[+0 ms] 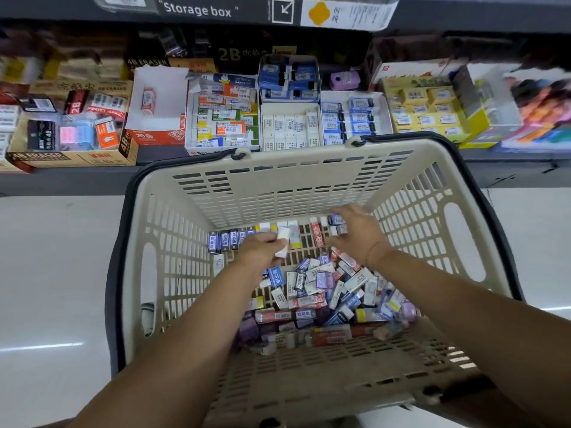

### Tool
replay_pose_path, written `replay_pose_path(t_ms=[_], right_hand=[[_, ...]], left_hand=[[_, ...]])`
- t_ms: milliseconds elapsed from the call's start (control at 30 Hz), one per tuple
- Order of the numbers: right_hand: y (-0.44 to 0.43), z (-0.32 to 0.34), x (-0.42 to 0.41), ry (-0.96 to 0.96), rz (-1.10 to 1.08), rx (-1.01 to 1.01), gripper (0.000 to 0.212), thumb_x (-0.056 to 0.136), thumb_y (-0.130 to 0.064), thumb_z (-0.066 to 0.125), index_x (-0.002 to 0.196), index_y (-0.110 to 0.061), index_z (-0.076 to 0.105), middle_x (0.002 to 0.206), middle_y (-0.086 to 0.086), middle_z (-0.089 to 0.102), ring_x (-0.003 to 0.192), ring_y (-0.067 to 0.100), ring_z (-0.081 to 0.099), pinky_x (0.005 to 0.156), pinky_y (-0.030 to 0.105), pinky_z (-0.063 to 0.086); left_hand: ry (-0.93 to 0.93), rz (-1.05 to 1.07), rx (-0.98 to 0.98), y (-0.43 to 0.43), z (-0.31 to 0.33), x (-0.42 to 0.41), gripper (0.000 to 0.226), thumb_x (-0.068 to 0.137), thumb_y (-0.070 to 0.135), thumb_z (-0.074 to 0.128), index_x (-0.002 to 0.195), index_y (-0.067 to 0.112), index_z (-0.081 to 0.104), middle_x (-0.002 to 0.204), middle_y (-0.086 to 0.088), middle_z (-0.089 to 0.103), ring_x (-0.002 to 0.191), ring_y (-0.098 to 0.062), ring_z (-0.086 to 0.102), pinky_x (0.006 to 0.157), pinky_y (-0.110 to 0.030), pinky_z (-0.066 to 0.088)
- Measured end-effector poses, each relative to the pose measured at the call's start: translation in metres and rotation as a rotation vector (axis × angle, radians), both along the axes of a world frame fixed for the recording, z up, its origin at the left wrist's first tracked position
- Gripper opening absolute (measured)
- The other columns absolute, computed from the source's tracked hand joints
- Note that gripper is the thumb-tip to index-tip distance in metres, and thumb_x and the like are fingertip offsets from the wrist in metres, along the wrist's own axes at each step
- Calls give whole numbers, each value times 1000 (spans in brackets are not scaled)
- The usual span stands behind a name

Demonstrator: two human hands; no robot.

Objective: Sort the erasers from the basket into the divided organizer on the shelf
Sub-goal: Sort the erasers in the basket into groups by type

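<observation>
**Your left hand holds a white eraser in the basket**

Both of your arms reach down into the big cream basket (278, 193), which fills the middle of the frame. Your left hand (262, 250) is near the middle. Its fingers curl round one white eraser (282, 242) and pinch it just above the basket floor. Your right hand (355, 233) is just to the right of it, palm down, with fingers spread and loose. It holds nothing. Its fingertips are over a blue eraser at the far end of the basket, but you cannot tell if they touch it. Your two hands are close but apart.

A row of erasers (234, 239) stands along the far side of the basket floor. The dark blue ones are on the left, then white ones, then a red one. A big pile of erasers (324, 291) lies mixed up in the lower middle of the basket, between your arms, in blue, red, white and purple wrappers.

Above the basket, in the upper middle of the frame, the organizer (290, 105) sits on the shelf (77, 177). Its left part holds erasers of many colours. Its middle part holds white ones, and its right part holds blue and white ones. A brown box (71, 157) of erasers is at the upper left, and a yellow box (429, 109) is at the upper right. A sign (197, 9) that says "Storage box" is at the top. The pale floor (55, 273) shows on both sides of the basket
</observation>
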State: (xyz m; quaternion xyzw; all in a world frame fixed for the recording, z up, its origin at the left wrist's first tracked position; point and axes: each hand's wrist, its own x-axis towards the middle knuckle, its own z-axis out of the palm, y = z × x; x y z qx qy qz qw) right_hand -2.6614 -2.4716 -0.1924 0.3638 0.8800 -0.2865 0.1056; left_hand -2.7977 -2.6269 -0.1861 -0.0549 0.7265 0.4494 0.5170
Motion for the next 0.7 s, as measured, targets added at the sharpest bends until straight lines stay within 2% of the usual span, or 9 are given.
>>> replay_pose_path(t_ms=[100, 200, 267, 333, 400, 467, 533, 600, 700], right_hand=[[20, -5, 5, -107, 100, 145, 59, 89, -34, 60, 143, -23, 38, 144, -1, 42, 131, 20, 41, 115, 38, 21], [18, -15, 2, -191, 216, 230, 55, 94, -35, 51, 145, -21, 34, 147, 0, 38, 134, 20, 37, 112, 36, 24], [13, -22, -1, -230, 246, 321, 54, 95, -36, 47, 145, -20, 33, 146, 0, 36, 133, 20, 36, 110, 37, 26], [9, -27, -3, -248, 238, 404, 50, 95, -36, 46, 142, -21, 36, 142, 1, 41, 130, 22, 38, 107, 38, 28], [8, -30, -6, -253, 214, 463, 46, 95, -36, 46, 138, -22, 41, 136, 3, 48, 127, 24, 42, 104, 38, 30], [8, -33, -7, -246, 201, 495, 43, 94, -33, 51, 135, -22, 47, 131, 4, 54, 123, 25, 47, 102, 38, 32], [6, -39, -5, -222, 235, 526, 37, 88, -24, 61, 125, -20, 59, 119, 6, 61, 112, 28, 54, 95, 39, 37], [4, -44, -3, -211, 264, 585, 39, 82, -16, 66, 121, -20, 63, 112, 4, 63, 102, 27, 60, 88, 39, 39], [5, -43, -5, -231, 270, 584, 41, 90, -20, 57, 131, -25, 53, 122, 0, 59, 106, 22, 60, 88, 36, 32]], left_hand=[[196, 131, -131, -32, -5, -18, 39, 88, 7, 67, 125, 0, 57, 116, -12, 61, 76, -21, 59, 63, -21, 51], [207, 271, -174, -56, -7, -24, 37, 90, 1, 62, 126, -5, 55, 123, -16, 57, 73, -18, 60, 56, -17, 52], [211, 306, -197, -63, -12, -22, 33, 91, -2, 59, 124, -6, 56, 112, -13, 58, 67, -13, 62, 57, -19, 52], [247, 305, -236, -67, -19, -16, 29, 91, -3, 58, 120, -6, 60, 107, -13, 59, 76, -22, 61, 59, -23, 53], [287, 285, -282, -71, -27, -11, 27, 91, 0, 59, 117, -4, 62, 116, -18, 63, 90, -32, 63, 75, -34, 55], [316, 268, -326, -73, -29, -5, 27, 90, 5, 62, 117, -1, 63, 119, -17, 64, 99, -35, 64, 89, -41, 53], [359, 236, -345, -75, -30, -1, 27, 90, 10, 63, 116, 1, 63, 116, -16, 66, 100, -35, 64, 90, -44, 53], [394, 200, -361, -76, -31, 0, 27, 91, 13, 62, 116, 4, 62, 114, -13, 67, 99, -34, 65, 89, -41, 53], [459, 137, -412, -75, -28, 2, 25, 94, 10, 56, 119, 5, 59, 111, -11, 67, 101, -28, 63, 81, -25, 46]])
